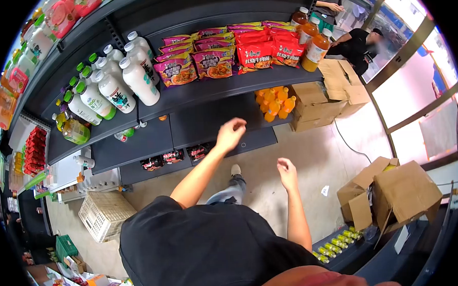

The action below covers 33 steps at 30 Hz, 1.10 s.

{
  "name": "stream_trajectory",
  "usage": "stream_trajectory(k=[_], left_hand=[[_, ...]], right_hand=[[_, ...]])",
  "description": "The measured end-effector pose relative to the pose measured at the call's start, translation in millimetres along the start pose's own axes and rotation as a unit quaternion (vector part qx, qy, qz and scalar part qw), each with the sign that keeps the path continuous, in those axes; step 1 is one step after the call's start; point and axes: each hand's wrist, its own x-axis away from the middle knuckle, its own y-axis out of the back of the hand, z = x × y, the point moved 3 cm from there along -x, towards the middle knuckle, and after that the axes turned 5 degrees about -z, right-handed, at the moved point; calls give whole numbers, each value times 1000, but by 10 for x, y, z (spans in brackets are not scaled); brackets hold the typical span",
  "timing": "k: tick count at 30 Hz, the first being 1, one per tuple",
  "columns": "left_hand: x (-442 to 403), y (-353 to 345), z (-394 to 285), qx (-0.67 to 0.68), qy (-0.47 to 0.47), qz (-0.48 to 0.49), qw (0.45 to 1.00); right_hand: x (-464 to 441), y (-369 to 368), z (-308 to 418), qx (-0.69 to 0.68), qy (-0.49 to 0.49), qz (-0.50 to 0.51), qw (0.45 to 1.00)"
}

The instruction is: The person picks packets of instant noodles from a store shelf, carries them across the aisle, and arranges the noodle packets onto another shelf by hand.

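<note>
My left hand (230,134) is raised in front of the lower shelf, its fingers curled; whether anything small is between them cannot be made out. Lower and to the right, my right hand (287,172) hangs over the floor with bent fingers and touches nothing visible. Above my left hand, purple noodle packs (213,63) and red noodle packs (256,56) stand in rows on the upper shelf (196,95). White bottles (140,81) are at their left, amber bottles (316,51) at their right. Orange bottles (276,103) stand together on the lower shelf, nearest to my left hand's right.
Open cardboard boxes (314,106) stand right of the shelf, and more boxes (406,191) at the lower right beside yellow-green bottles (335,244). A white crate (106,216) sits on the floor at left. A person in black (355,48) is at the upper right; another person's hand (335,7) shows nearby.
</note>
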Motion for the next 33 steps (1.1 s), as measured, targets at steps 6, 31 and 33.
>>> stream_trajectory(k=[6,31,33], left_hand=[[-1055,181,-358,24,23,-75,997],[-2022,-467,-269,-27,12,-216,976],[-1928,-503,-386,-44,-57,-246,967]], right_hand=[[-1129,-459,1178,57,119,-22,991],[-3287,-953,1891,53,265,108,957],[-3341,-900,1734,55,259,141,954]])
